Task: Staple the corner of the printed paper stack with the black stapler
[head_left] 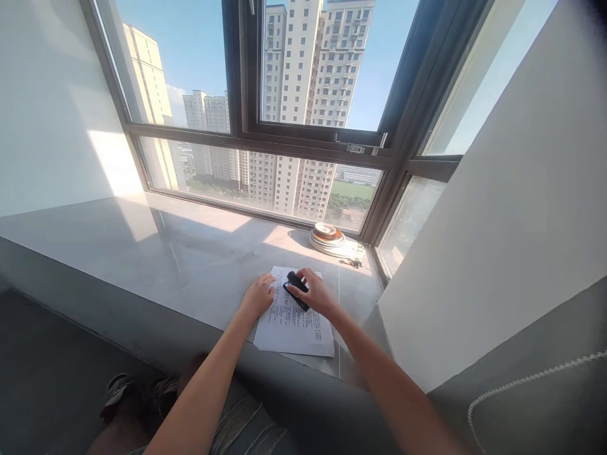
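Note:
Printed sheets of paper [294,338] lie on the window sill close to its front edge. A black stapler [298,297] rests over the upper part of the page, tilted toward the lower right. My right hand [313,291] grips it from the right side, thumb and fingers on either side of its body. My left hand [258,296] lies flat along the paper's left edge, fingers stretched out and partly on the sheet. The palm side of each hand is hidden.
Behind the paper, a stack of plates or coiled rolls [327,239] stands by the window frame, with a small dark chain-like item [351,263] beside it. A wall [497,208] rises on the right. The sill [199,272] stretches left.

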A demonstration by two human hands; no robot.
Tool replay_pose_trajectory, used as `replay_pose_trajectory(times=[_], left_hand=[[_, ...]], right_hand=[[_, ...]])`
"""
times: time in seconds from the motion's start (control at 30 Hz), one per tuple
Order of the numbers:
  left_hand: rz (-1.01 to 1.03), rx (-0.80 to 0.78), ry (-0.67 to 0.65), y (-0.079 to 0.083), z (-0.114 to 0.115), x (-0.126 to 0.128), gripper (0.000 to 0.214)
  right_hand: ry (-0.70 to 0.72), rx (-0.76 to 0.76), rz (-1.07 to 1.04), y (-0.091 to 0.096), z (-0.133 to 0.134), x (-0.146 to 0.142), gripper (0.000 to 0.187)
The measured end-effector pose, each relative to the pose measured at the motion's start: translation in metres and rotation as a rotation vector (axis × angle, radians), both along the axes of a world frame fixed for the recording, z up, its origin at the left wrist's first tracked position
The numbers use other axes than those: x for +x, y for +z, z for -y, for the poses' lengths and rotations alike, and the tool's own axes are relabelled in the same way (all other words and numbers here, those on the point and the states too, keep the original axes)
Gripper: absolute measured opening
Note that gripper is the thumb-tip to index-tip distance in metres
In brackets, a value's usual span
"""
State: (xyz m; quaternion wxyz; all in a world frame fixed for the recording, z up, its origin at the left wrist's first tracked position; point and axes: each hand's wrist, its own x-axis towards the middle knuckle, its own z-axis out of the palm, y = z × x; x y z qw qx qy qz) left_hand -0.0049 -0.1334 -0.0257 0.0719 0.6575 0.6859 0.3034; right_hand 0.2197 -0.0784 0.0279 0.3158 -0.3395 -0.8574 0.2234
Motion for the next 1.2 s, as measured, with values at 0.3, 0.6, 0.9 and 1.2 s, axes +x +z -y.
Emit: replay_pose_trajectory(times=[0.3,0.6,0.9,1.2], left_hand=[[0.161,0.078,-0.056,0.005,0.002,-0.01,0.049],[0.48,0.104,-0.137,0.02,0.006,-0.011,0.033],[0.73,0.083,-0.096,0.016,0.004,-0.01,0.06],[0.748,0.044,-0.099,0.012,0.003,-0.011,0.059]], right_hand=[[0.118,-0.071,-0.177,-0.026,0.003,-0.014,0.04],[0.105,-0.104,-0.203,-0.026,-0.008,-0.016,0.03],[-0.269,-0.018,-0.054,-0.038,-0.021,-0.016,0.04],[-0.252,-0.043,-0.003,-0.041,-0.024,-0.019,0.037]])
